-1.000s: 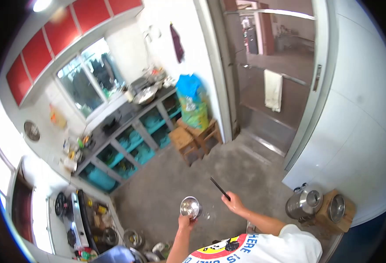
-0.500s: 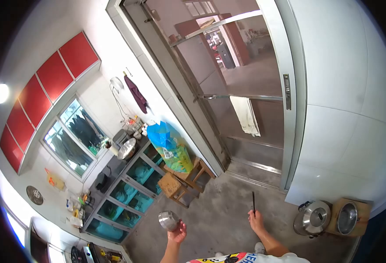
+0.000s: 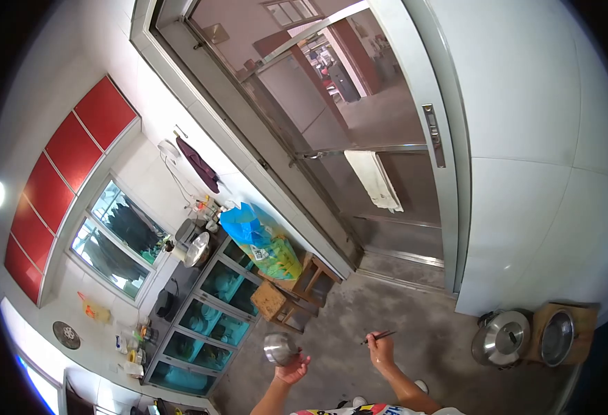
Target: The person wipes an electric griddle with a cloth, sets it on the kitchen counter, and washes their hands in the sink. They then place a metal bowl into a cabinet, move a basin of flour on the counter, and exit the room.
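A small shiny steel bowl rests in my left hand, whose fingers are closed around its right side and underside. To the right, my right hand grips dark, thin chopsticks that lie almost level across the top of the fist. I cannot tell how many sticks there are. Both hands are above the concrete floor, in front of my body, with a gap between bowl and chopsticks. The inside of the bowl is hidden from this angle.
A sliding door with a pale towel stands ahead. Left of it, a wooden stool stands near a blue-green bag and a glass-fronted cabinet. A lidded steel pot and a metal basin sit at right.
My hands have come closer together. The chopsticks have gone from upright to nearly level. The bowl has shifted slightly right in view, and the camera view has tilted a little.
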Motion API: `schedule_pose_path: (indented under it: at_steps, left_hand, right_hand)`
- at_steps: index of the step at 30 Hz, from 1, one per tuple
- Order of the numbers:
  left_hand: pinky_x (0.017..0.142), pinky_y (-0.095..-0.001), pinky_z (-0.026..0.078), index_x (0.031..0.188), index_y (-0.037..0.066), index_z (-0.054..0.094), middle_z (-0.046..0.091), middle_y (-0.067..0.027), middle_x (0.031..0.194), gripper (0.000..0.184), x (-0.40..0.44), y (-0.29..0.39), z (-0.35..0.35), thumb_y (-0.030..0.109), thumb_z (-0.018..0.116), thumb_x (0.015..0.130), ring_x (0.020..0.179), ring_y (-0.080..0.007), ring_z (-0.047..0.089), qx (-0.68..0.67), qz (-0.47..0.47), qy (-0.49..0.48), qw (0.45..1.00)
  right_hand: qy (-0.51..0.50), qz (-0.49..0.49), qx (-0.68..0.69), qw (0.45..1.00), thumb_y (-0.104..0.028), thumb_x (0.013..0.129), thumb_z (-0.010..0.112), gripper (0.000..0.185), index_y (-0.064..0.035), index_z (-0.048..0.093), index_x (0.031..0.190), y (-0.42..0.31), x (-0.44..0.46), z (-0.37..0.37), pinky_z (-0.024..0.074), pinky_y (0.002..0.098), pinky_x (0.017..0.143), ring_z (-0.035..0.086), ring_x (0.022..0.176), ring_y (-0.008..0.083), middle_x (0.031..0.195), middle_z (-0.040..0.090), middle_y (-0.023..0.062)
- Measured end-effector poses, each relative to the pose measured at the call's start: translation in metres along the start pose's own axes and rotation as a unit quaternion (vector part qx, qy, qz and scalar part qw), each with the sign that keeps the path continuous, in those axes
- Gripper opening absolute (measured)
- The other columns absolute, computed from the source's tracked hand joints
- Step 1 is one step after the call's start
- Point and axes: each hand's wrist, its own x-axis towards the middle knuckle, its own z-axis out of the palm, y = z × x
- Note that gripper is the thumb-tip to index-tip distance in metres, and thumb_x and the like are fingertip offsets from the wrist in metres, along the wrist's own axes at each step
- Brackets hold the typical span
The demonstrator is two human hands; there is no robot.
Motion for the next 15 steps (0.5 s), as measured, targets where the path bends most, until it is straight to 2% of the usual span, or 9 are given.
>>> schedule_pose_path:
  at_steps: [2,3,6,7,10,13,15]
  left_hand:
    - [0.074,-0.0312,0.050,0.112,0.010,0.061,0.067,-0.0069,0.099,0.037,0.018,-0.023,0.000,0.035,0.050,0.088,0.108,-0.0290,0.056,0.029,-0.032,0.036,0.998]
    - [0.073,-0.0325,0.051,0.115,0.006,0.057,0.064,-0.0117,0.102,0.035,0.026,-0.035,0.007,0.026,0.050,0.088,0.107,-0.0327,0.057,0.017,-0.033,0.041,0.998]
    - [0.074,-0.0351,0.054,0.118,-0.006,0.048,0.058,-0.0192,0.110,0.036,0.053,-0.061,0.012,0.012,0.050,0.087,0.107,-0.0399,0.055,0.152,-0.010,0.291,0.945]
    - [0.073,-0.0402,0.056,0.119,-0.011,0.042,0.052,-0.0262,0.114,0.037,0.059,-0.069,0.022,-0.002,0.048,0.083,0.103,-0.0422,0.057,0.173,-0.017,0.295,0.940]
    - [0.065,-0.0440,0.059,0.116,-0.013,0.042,0.056,-0.0282,0.103,0.038,0.075,-0.092,0.023,-0.009,0.048,0.079,0.088,-0.0386,0.064,0.297,0.004,0.389,0.872]
    - [0.057,-0.0443,0.060,0.113,-0.012,0.043,0.059,-0.0266,0.091,0.038,0.082,-0.109,0.017,-0.012,0.048,0.075,0.071,-0.0363,0.066,0.424,0.004,0.379,0.823]
    - [0.055,-0.0433,0.060,0.112,-0.010,0.044,0.061,-0.0237,0.085,0.038,0.081,-0.119,0.019,-0.011,0.048,0.074,0.067,-0.0363,0.066,0.432,-0.006,0.356,0.829]
  right_hand:
    - [0.115,-0.070,-0.033,0.990,-0.015,0.085,0.058,0.016,0.0005,0.059,0.080,0.022,0.001,-0.025,0.0416,0.0401,0.068,0.052,0.074,0.0328,0.079,0.056,0.0158]
    - [0.173,-0.105,-0.049,0.978,-0.014,0.086,0.058,0.015,0.0003,0.060,0.081,0.023,0.002,-0.040,0.0416,0.0392,0.066,0.052,0.071,0.0320,0.078,0.056,0.0153]
    - [0.238,-0.130,0.013,0.962,-0.015,0.090,0.054,0.017,-0.0004,0.060,0.082,0.012,0.004,-0.087,0.0426,0.0353,0.062,0.054,0.065,0.0257,0.080,0.056,0.0124]
    - [0.247,-0.111,0.110,0.956,-0.016,0.094,0.049,0.022,-0.0002,0.060,0.083,-0.007,0.003,-0.097,0.0465,0.0305,0.061,0.058,0.066,0.0185,0.084,0.056,0.0096]
    - [0.193,-0.111,0.242,0.944,-0.018,0.096,0.047,0.026,0.0012,0.060,0.085,-0.056,-0.006,-0.117,0.0499,0.0268,0.065,0.061,0.073,0.0152,0.087,0.055,0.0088]
    - [0.043,-0.123,0.191,0.973,-0.019,0.096,0.047,0.028,0.0012,0.061,0.083,-0.081,-0.021,-0.116,0.0514,0.0255,0.066,0.062,0.075,0.0150,0.084,0.056,0.0082]
    - [-0.060,-0.076,0.147,0.984,-0.021,0.094,0.051,0.027,-0.0014,0.064,0.081,-0.081,-0.026,-0.102,0.0503,0.0300,0.064,0.062,0.073,0.0207,0.079,0.056,0.0096]
